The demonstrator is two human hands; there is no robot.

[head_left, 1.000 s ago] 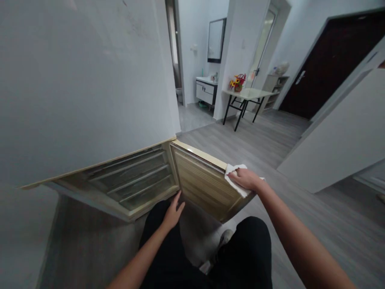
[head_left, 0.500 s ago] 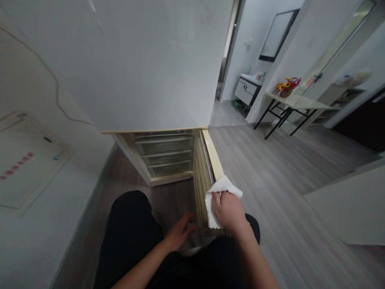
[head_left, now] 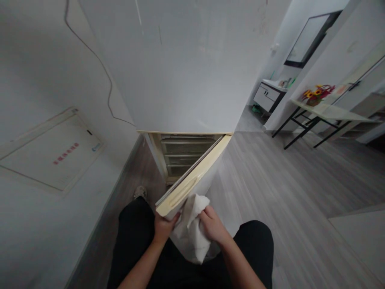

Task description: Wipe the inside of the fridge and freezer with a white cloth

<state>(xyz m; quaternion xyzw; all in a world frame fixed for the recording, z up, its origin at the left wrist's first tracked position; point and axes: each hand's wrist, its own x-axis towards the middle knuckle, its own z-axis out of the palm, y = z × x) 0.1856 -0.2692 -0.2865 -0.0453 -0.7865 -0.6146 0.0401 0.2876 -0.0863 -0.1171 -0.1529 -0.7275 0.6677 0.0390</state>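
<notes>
Knees in black trousers fill the bottom of the head view, and just above them both hands meet at the free end of a fridge's lower door. Fingers of the left hand wrap the cream-coloured corner of that door from below, thumb side against its edge, clamped on it. Just beside them, touching the same corner, the right hand presses a white cloth against the door's outer face; its fingers are bunched into the cloth, closed on it. Cloth hangs down below both hands, crumpled, between the two wrists.

Beyond the fingers the door runs away at a slant, partly open, its recessed handle groove showing on the top edge. Past it, deeper in, the compartment's clear drawers sit stacked. Above them rises the fridge's white upper door, shut.

Left of the hands, a shoe rests on the grey wood floor near the wall. Far off to the right of the fingers stands a table with black legs, carrying a basket of flowers.
</notes>
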